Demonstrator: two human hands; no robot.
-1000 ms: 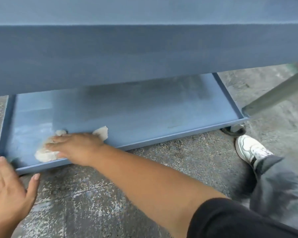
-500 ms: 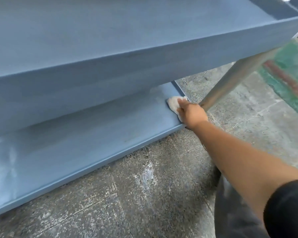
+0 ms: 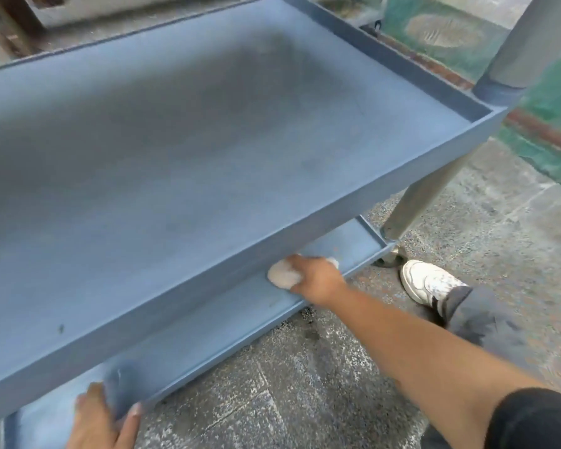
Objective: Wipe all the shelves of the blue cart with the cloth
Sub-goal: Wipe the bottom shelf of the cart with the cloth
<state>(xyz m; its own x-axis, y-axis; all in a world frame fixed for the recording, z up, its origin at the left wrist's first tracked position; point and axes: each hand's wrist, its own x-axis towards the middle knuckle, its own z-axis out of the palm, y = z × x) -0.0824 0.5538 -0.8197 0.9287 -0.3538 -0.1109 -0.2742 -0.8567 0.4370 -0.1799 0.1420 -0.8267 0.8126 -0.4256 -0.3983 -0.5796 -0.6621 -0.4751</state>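
One cloth (image 3: 284, 273), half hidden under right hand (image 3: 316, 277); fingertips unclear.

Right hand (image 3: 314, 280) fingers curled, arm reaching forward, left hand (image 3: 101, 419) flat, fingers spread

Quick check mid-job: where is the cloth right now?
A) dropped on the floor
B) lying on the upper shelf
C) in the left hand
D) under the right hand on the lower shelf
D: the right hand holds the cloth down on the lower shelf, just below the front wall of the upper shelf.
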